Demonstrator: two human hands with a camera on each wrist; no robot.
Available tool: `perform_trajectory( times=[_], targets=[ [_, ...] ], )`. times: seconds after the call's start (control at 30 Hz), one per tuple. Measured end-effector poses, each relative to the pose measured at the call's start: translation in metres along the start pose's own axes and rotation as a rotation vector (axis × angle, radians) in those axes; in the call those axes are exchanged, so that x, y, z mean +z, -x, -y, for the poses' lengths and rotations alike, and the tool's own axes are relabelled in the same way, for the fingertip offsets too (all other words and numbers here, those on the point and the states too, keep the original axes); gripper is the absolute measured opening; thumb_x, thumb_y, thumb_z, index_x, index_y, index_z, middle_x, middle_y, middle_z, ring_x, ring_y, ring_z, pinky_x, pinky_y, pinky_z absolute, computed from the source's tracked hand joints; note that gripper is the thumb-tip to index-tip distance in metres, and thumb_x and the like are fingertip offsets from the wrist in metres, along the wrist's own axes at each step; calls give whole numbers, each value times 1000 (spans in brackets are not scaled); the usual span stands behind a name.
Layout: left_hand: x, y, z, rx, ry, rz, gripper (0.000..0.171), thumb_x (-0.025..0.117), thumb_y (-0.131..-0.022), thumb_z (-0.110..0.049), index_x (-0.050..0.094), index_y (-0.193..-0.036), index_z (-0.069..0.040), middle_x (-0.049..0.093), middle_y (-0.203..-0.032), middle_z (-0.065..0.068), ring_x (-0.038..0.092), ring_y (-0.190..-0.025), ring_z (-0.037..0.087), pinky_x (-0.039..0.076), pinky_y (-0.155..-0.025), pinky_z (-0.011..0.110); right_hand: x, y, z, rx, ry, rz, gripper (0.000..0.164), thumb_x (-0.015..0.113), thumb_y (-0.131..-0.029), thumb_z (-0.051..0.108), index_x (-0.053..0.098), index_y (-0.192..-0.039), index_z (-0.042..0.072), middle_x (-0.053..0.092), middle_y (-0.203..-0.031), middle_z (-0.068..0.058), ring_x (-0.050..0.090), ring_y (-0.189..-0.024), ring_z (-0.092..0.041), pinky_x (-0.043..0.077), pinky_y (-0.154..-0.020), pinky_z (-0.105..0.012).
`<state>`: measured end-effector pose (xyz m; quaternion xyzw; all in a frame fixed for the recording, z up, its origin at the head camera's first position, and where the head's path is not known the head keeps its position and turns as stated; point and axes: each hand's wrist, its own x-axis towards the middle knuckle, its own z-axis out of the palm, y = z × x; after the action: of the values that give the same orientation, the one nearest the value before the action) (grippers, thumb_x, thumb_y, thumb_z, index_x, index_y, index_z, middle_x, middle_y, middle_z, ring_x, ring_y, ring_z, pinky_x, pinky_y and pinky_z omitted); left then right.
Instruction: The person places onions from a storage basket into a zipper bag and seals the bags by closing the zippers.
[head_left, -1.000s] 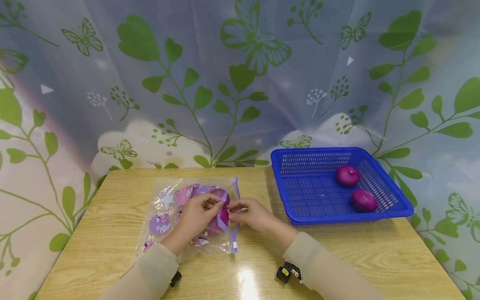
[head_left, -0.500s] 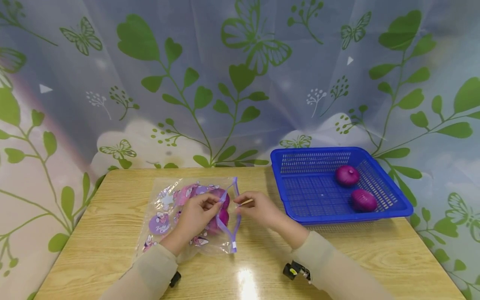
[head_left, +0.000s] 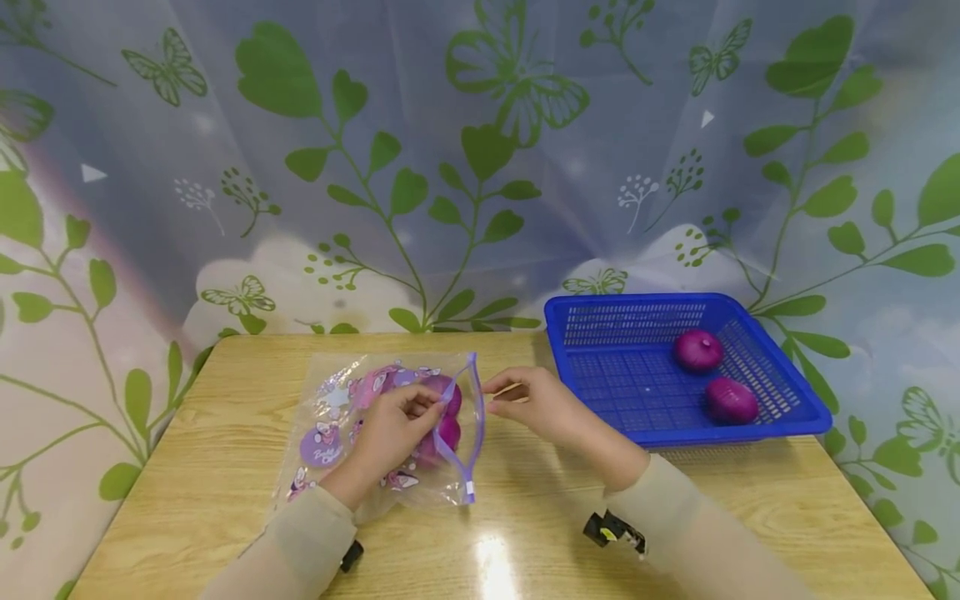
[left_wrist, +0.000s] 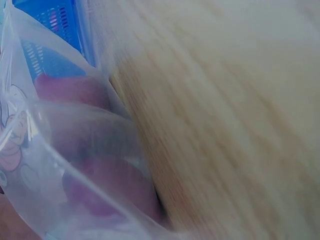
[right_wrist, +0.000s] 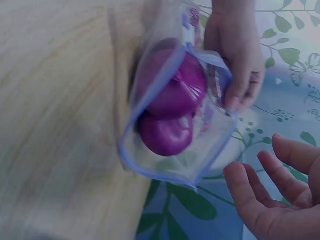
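A clear zip bag (head_left: 322, 417) with pink and purple cartoon prints lies on the table, its purple-edged mouth gaping toward the right. Inside, near the mouth, sit two red onions (right_wrist: 172, 90), which show through the plastic in the left wrist view too. My left hand (head_left: 393, 429) pinches the upper lip of the bag's mouth between thumb and fingers. Just right of the mouth, my right hand (head_left: 543, 408) holds nothing; in the right wrist view its fingers (right_wrist: 242, 187) are spread and relaxed, apart from the bag.
To the right stands a blue plastic basket (head_left: 615, 437) with slotted walls. In its right part lie a round red onion (head_left: 698, 350) and a second red onion (head_left: 731, 401). The wooden table (head_left: 202, 467) backs onto a curtain (head_left: 420, 100) printed with leaves and butterflies.
My right hand has let go of the onion at the bag's mouth and drawn back to the right, its fingers loosening. The left hand keeps its pinch on the bag's lip.
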<state>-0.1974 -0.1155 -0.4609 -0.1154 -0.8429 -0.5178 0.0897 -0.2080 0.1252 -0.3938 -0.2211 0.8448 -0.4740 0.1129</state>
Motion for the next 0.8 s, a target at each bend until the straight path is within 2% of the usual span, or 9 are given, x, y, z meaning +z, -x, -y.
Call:
perform_trajectory(
  times=[0.23,0.4,0.6,0.8],
  targets=[
    [0,0,0,1,-10,2,8,76,-88,-7,74,-96,-8,69,-81,0,63,-70,11,56,-61,24,-24,8,13,32,69,3,23,68,-97,16,70,-118,9,67,-122,-7,65,-110,-24,56,-90,-38],
    [-1,0,-1,-3,-3,4,9,76,-88,-6,74,-96,-8,69,-82,0,63,-70,12,56,-61,23,-45,15,19,13,113,8,24,68,-97,20,70,-119,12,69,-118,-3,65,-108,-21,55,-90,-40],
    [0,1,-3,-14,1,0,8,75,-88,-5,74,-96,-8,69,-81,0,63,-70,12,56,-61,23,-67,21,22,-21,184,8,26,69,-96,21,69,-121,11,69,-116,-3,65,-106,-21,55,-90,-43],
    [1,1,-2,-10,6,1,8,75,-88,-4,75,-95,-8,68,-80,0,63,-70,13,55,-61,23,-92,28,20,-1,247,6,26,69,-96,22,69,-120,12,70,-110,-1,65,-105,-20,52,-93,-47]
  ],
)
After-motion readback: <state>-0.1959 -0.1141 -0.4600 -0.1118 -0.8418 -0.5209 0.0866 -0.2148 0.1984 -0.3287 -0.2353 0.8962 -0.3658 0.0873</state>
